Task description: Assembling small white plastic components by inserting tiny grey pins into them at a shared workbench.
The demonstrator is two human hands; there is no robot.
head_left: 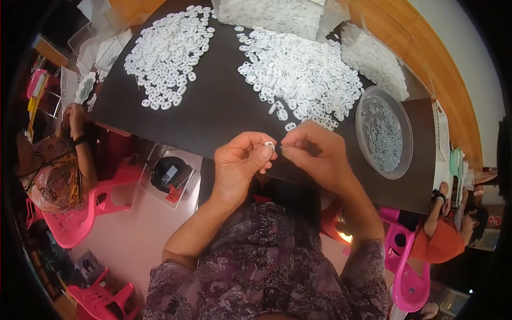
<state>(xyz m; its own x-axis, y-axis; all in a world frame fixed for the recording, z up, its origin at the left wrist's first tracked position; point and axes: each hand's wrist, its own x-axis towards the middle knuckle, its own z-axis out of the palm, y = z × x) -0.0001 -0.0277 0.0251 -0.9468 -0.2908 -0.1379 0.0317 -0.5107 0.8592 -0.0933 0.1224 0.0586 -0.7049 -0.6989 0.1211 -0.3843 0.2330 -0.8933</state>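
Observation:
Just over the table's near edge, my left hand is closed, pinching a small white plastic piece between thumb and forefinger. My right hand faces it, its thumb and fingertips pressed together on a small thin piece, too tiny to name for certain. The two hands are a short gap apart. Beyond them spreads a big heap of white oval plastic pieces with two holes. To the right stands a round clear tub with many small silvery metal screws or pins inside.
Another heap of white ovals covers the far left of the dark table. Clear bins of white parts line the back. People sit at both sides, near pink plastic chairs. A clear box with a black device is at lower left.

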